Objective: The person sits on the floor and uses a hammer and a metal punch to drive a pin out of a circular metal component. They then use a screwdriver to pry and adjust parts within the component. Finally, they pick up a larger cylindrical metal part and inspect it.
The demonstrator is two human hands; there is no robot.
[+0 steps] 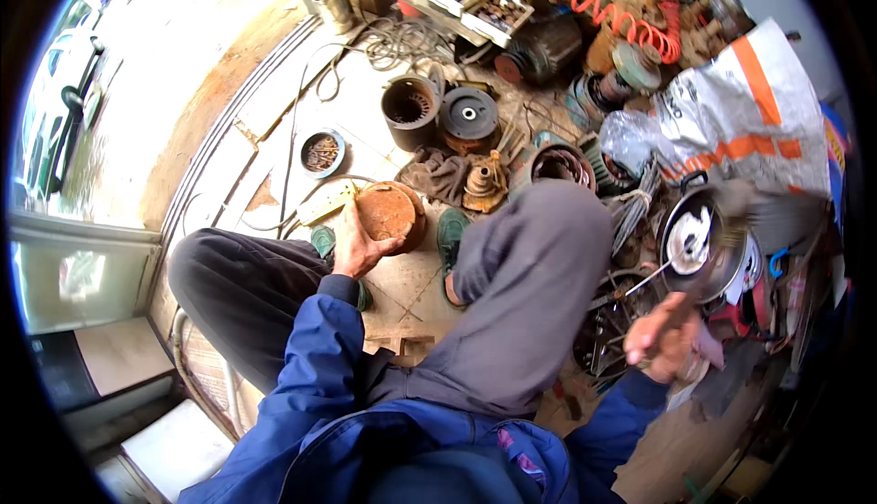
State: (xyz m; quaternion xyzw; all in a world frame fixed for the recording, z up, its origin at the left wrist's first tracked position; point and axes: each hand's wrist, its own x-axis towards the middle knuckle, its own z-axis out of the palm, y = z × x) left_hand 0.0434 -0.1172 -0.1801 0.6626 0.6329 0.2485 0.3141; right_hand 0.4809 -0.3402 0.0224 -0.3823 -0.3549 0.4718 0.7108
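My left hand [356,246] grips the near left side of a rusty, round, drum-like metal part [391,215] on the floor between my feet, its thumb along the near edge. A yellow bar-shaped piece [324,204] with a cable lies against the part's left side. Out to the right, my right hand [664,338] is closed around the handle of what looks like a hammer [728,230], raised and smeared by motion. Beyond the rusty part are a dark greasy rag [434,175] and a dirty stepped metal piece [484,184].
A bowl of screws [322,152], an open motor housing [410,111] and a black round cover [470,114] stand ahead. To the right, a black pan [681,267] holds white paste and a stick, near a white-orange sack [744,107]. Cables [402,43] lie farther off.
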